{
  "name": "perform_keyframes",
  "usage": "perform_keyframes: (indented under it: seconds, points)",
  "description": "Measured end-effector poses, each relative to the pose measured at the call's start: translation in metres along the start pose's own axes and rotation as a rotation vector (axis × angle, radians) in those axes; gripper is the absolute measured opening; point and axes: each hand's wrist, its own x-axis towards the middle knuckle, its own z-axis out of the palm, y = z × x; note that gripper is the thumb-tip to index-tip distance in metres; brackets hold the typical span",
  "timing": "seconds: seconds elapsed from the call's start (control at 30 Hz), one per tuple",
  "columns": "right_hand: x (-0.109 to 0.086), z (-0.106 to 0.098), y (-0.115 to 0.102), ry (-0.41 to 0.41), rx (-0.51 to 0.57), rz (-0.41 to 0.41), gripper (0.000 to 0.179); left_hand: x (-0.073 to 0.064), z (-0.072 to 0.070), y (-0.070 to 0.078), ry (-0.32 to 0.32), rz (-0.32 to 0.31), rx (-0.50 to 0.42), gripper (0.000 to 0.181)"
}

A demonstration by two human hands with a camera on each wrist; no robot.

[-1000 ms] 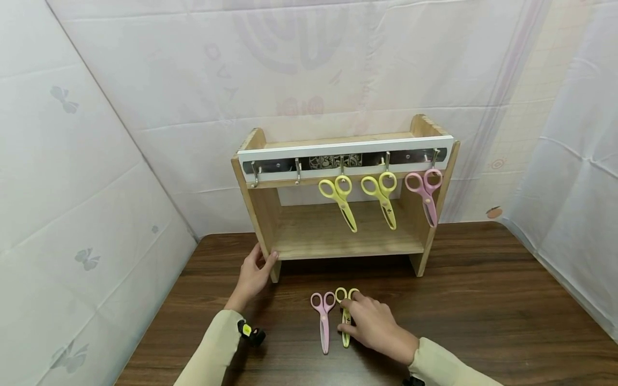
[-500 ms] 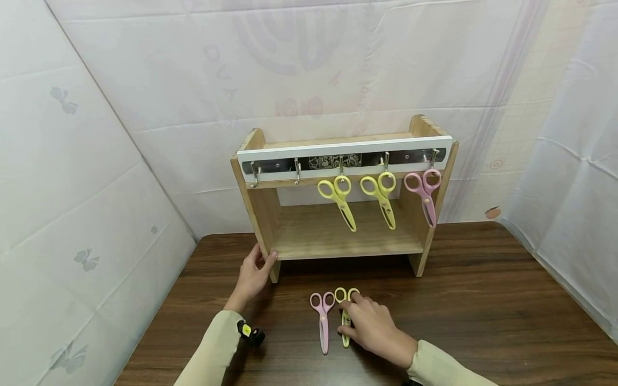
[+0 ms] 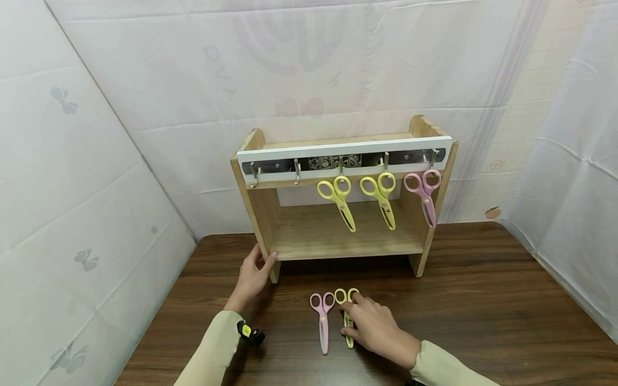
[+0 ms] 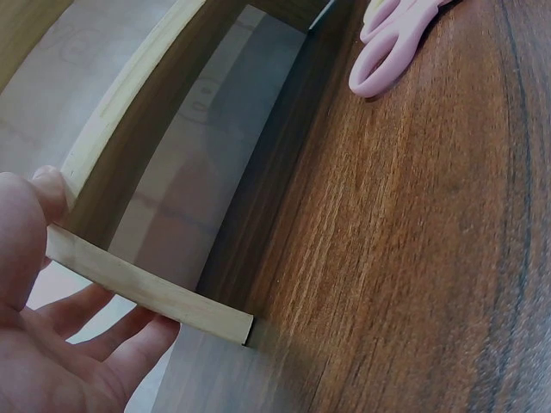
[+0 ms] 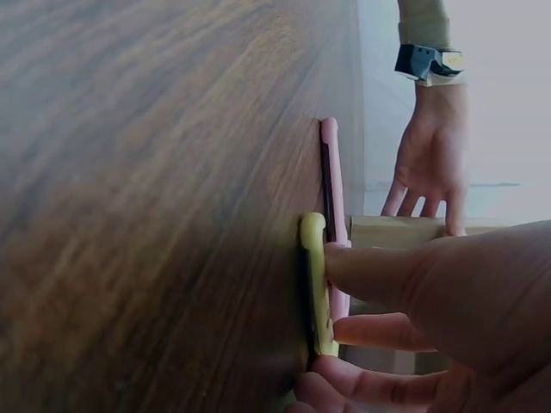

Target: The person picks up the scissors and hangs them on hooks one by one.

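Note:
My left hand (image 3: 252, 277) grips the lower left side panel of a wooden shelf (image 3: 347, 249), its thumb at the front and its fingers round the outer side. The left wrist view shows this grip on the panel closely. Flat on the table lies a pair of yellow scissors (image 5: 316, 267); my right hand (image 3: 376, 328) holds it with the fingertips at the handle loops and the thumb against the blades. Part of those scissors is hidden under the fingers. Just to their left lies a pair of pink scissors (image 3: 324, 324), blades pointing toward me.
A white rail with metal hooks (image 3: 277, 166) spans the shelf front. Two yellow scissors (image 3: 341, 206) and one pink pair (image 3: 427, 201) hang from its right-hand hooks; the two left hooks (image 3: 297, 171) are bare. Dark wooden table (image 3: 483, 300) surrounds the shelf, with pale cloth walls behind.
The blade end of the yellow scissors on the table has swung slightly to the right, along with my right thumb. My left hand and the shelf stay where they were.

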Motion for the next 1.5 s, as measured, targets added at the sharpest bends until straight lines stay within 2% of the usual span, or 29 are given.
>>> perform_keyframes:
  seconds: [0.13,0.37,0.57,0.67,0.8,0.9,1.17,1.33,1.5]
  points:
    - [-0.003,-0.005,0.005,-0.049,0.025,-0.002,0.042,0.004,0.000,-0.012,-0.001,0.004,0.002,0.062]
    - [-0.012,-0.016,0.017,-0.123,0.065,-0.029,0.047,0.005,0.000,-0.013,0.014,0.017,0.018,0.062]
    - [-0.020,-0.022,0.028,-0.111,0.070,-0.026,0.044,0.004,-0.001,-0.012,0.009,0.012,0.021,0.060]
    - [-0.022,-0.024,0.034,-0.106,0.073,0.005,0.039,0.000,-0.002,0.001,0.000,0.002,0.013,0.058]
    - [-0.025,-0.025,0.040,-0.085,0.082,0.017,0.036,0.000,-0.001,0.003,-0.003,-0.004,0.009,0.058]
    - [-0.026,-0.024,0.042,-0.067,0.092,0.005,0.036,0.004,0.000,-0.011,0.001,0.004,0.010,0.059]
    - [-0.027,-0.023,0.043,-0.048,0.090,0.012,0.037,0.005,0.000,-0.013,0.005,0.022,-0.002,0.058]
    - [-0.027,-0.021,0.045,-0.031,0.095,0.023,0.039,0.002,0.000,-0.007,-0.004,0.005,-0.011,0.058]
    - [-0.025,-0.020,0.046,-0.025,0.117,0.037,0.039,-0.006,-0.002,0.017,-0.011,-0.008,-0.014,0.056]
